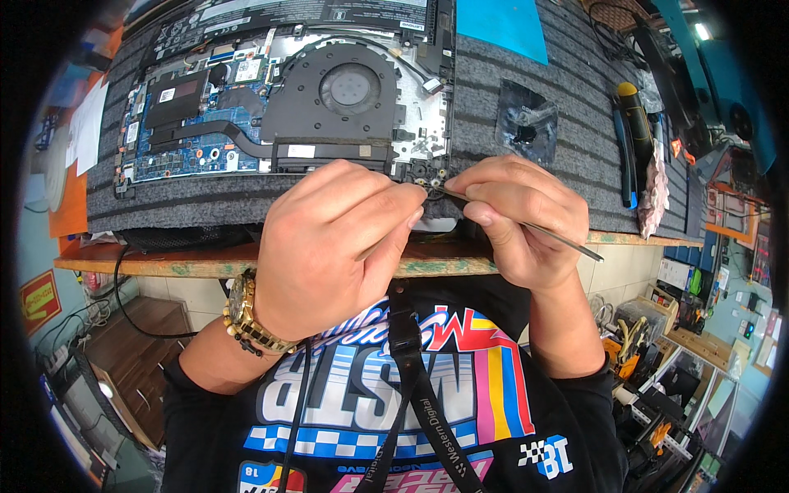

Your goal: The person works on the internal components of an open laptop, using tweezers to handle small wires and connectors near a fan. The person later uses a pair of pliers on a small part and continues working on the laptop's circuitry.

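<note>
An opened laptop shell (419, 123) lies on a ribbed grey mat, showing a blue circuit board (195, 154), a black fan (320, 103) and a black battery (279, 20). My left hand (337, 242) is closed at the shell's lower right corner, fingertips pinched beside small hinge-area parts (431, 182); what it holds is hidden. My right hand (526, 214) grips a thin dark metal tool (579, 246), its tip end at that same corner, close to my left fingertips. A watch (246, 304) is on my left wrist.
A blue mat (497, 25) and a small dark plastic bag (526, 123) lie right of the laptop. Hand tools (629, 140) and pink bubble wrap (653, 197) are farther right. The bench's wooden front edge (173, 263) runs below my hands. Paper (86, 131) lies at left.
</note>
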Demonstrator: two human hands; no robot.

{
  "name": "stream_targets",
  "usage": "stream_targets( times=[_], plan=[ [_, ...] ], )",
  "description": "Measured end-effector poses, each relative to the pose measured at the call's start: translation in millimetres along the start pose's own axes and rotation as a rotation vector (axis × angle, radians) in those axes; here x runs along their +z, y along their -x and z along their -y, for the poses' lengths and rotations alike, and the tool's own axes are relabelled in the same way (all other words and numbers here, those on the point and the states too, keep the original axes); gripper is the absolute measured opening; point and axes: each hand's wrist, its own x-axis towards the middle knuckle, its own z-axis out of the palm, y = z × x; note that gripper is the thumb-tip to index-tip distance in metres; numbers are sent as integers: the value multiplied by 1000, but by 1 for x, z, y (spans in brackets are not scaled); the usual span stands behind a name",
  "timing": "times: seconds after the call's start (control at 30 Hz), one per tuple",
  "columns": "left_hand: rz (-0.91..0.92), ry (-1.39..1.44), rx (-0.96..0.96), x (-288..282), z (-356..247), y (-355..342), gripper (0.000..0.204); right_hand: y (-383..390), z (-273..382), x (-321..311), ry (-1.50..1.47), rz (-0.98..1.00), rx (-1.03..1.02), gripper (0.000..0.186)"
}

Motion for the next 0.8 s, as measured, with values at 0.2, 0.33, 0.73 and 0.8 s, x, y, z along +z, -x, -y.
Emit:
stream_targets(
  times=[0.2, 0.33, 0.73, 0.8],
  plan=[
    [-15, -16, 11, 3, 1, 0, 20, 1, 1, 0, -20, -16, 18, 16],
    [-9, -20, 10, 2, 1, 1, 21, 0, 0, 0, -19, 0, 4, 16],
    [21, -13, 12, -1, -4, 3, 21, 3, 7, 0, -21, -6, 40, 14],
    [15, -18, 18, 0, -3, 3, 22, 2, 5, 0, -37, -12, 61, 13]
  ],
)
